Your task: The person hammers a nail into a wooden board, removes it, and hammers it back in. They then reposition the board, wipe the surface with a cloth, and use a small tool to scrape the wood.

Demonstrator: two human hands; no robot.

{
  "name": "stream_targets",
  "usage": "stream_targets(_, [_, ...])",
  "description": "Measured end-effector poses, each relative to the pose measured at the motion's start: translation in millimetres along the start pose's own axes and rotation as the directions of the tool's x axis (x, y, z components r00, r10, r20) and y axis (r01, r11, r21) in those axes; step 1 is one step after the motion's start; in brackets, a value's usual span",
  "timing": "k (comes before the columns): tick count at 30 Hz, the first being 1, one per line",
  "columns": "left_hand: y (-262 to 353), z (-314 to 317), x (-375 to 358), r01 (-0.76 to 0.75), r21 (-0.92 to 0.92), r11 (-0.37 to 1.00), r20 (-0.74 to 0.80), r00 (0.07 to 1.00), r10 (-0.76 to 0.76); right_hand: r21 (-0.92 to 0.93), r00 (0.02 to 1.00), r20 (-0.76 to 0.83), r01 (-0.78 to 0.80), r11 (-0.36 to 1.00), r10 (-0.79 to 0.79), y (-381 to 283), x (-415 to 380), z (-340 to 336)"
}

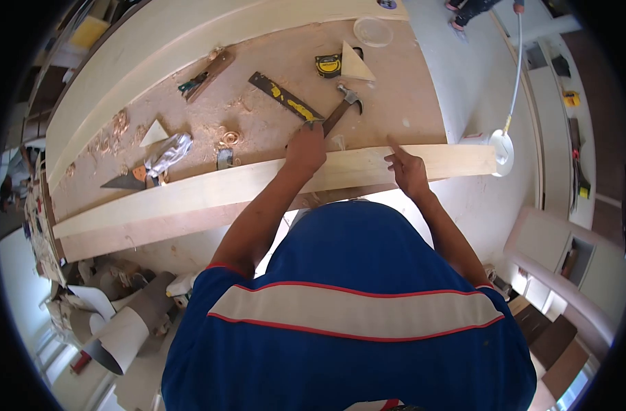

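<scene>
My left hand [306, 147] is closed with its back toward me, at the near end of a yellow-stained black steel square [283, 97]. Right beside it is the handle of a claw hammer [346, 106], partly hidden by the hand. I cannot make out what its fingers grip. My right hand [410, 171] is over the right part of a long pale wooden board [354, 159], index finger stretched out, holding nothing. The board lies along the near edge of the workbench [258, 130].
On the bench are a tape measure [328, 66], a triangular wood piece [356, 64], a clear lid [373, 31], a hand plane [206, 75], a handsaw [126, 180], crumpled plastic [167, 154] and shavings [229, 138]. A white bucket [502, 152] stands right; a person's legs [467, 12] show beyond.
</scene>
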State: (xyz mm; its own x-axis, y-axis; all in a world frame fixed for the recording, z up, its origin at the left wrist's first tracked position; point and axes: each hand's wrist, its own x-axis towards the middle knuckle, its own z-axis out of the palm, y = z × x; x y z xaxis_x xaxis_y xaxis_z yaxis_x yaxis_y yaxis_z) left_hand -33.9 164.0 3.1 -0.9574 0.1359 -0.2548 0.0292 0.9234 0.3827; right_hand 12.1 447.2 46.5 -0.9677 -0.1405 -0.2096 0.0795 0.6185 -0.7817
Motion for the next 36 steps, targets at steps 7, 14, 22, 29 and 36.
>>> stream_targets(7, [23.3,-38.2,-42.5,0.082,-0.491,0.867,-0.108,0.982,-0.154,0.291,0.958,0.253,0.056,0.955,-0.134,54.4,59.2,19.2])
stream_targets(14, [74.9,-17.6,-180.7,0.228,-0.955,0.189,0.127,0.891,-0.436,0.010,0.841,0.434,0.353,0.936,-0.322,45.4,92.0,21.4])
stream_targets(22, [119.3,33.6,-228.3,0.372,-0.919,0.133,0.184,0.701,-0.689,0.077,0.701,0.633,0.366,0.927,-0.329,35.5,112.4,30.8])
stream_targets(29, [127.7,42.0,-236.2,0.426,-0.886,0.181,0.181,0.679,-0.712,0.112,0.638,0.665,0.429,0.896,-0.388,37.8,116.7,35.0])
stream_targets(36, [129.3,48.6,-237.8,0.392,-0.896,0.211,0.136,0.693,-0.708,0.162,0.626,0.641,0.455,0.876,-0.444,45.0,115.8,36.0])
